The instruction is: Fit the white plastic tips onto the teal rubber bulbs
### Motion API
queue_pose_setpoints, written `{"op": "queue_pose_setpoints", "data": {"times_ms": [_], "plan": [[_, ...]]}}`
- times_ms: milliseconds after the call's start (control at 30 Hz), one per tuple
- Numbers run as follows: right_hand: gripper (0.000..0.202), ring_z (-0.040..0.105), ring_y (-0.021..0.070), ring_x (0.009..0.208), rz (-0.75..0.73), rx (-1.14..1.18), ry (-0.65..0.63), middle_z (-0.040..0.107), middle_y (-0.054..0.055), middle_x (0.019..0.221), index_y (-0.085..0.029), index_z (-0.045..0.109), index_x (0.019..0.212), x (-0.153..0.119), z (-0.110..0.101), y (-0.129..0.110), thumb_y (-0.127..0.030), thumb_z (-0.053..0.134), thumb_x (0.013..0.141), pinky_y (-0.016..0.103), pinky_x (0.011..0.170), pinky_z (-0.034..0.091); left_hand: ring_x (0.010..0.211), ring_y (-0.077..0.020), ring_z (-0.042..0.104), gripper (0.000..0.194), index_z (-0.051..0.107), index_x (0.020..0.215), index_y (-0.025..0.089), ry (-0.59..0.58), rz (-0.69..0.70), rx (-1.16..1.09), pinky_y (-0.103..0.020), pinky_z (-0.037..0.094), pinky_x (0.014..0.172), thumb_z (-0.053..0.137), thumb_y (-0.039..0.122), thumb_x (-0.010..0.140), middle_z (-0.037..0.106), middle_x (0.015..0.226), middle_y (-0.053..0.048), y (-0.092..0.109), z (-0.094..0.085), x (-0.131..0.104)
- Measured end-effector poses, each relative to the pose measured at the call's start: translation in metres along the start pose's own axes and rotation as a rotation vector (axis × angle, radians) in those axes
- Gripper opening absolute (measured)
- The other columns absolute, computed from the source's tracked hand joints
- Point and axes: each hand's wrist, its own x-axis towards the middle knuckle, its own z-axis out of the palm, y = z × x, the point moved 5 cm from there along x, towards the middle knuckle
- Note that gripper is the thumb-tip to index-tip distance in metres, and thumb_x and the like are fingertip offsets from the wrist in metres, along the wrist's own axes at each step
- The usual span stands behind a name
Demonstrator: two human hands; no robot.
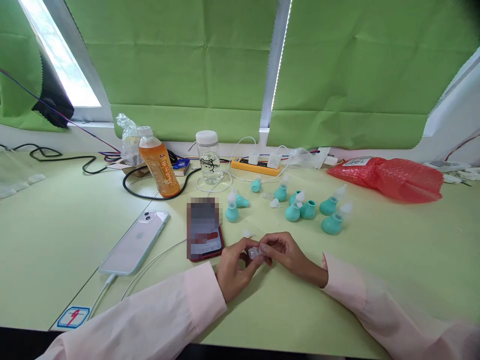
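My left hand [237,267] and my right hand [288,254] meet just above the table, both closed on one small translucent plastic piece [255,252]. The fingers partly hide it, so its full shape does not show. Beyond them stand several teal squeeze bulbs; one upright bulb [232,214] with a clear tip is nearest the left hand. Farther right, a teal bulb [292,212] carries a clear nozzle, while the bulb [308,210] beside it has a bare opening. A small clear piece [248,233] lies just past my fingertips.
A lit phone [204,247] and a white-backed phone [135,242] on a cable lie to the left. Behind are an orange drink bottle [159,165], a clear water bottle [209,160] and an orange power strip [255,166]. A red plastic bag [390,177] rests at back right.
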Motion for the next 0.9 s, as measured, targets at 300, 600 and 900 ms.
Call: {"op": "queue_pose_setpoints", "data": {"times_ms": [300, 600, 900], "plan": [[0.021, 0.044, 0.0065, 0.043, 0.126, 0.172, -0.112, 0.049, -0.002, 0.049, -0.011, 0.057, 0.061, 0.007, -0.002, 0.011, -0.031, 0.059, 0.069, 0.019, 0.041, 0.034, 0.069, -0.0145, 0.057, 0.020, 0.059, 0.089, 0.015, 0.000, 0.050, 0.060, -0.021, 0.044, 0.055, 0.051, 0.028, 0.076, 0.064, 0.078, -0.005, 0.002, -0.002, 0.001], [0.024, 0.045, 0.0066, 0.041, 0.174, 0.158, -0.128, 0.051, -0.002, 0.047, -0.011, 0.055, 0.058, 0.005, 0.000, 0.010, -0.032, 0.060, 0.068, 0.019, 0.042, 0.035, 0.065, -0.0129, 0.055, 0.018, 0.060, 0.083, 0.015, -0.015, 0.006, 0.044, -0.020, 0.039, 0.054, 0.051, 0.030, 0.077, 0.064, 0.071, -0.002, 0.003, -0.002, 0.001], [0.033, 0.052, 0.0174, 0.077, -0.310, -0.813, 0.217, 0.055, 0.008, 0.095, -0.016, 0.051, 0.106, 0.043, -0.032, -0.027, -0.031, 0.046, 0.076, 0.031, 0.068, 0.043, 0.058, -0.0100, 0.051, 0.018, 0.056, 0.086, 0.016, 0.014, 0.018, 0.088, -0.021, 0.039, 0.057, 0.043, 0.027, 0.081, 0.058, 0.064, 0.000, 0.004, -0.003, -0.002]]}}
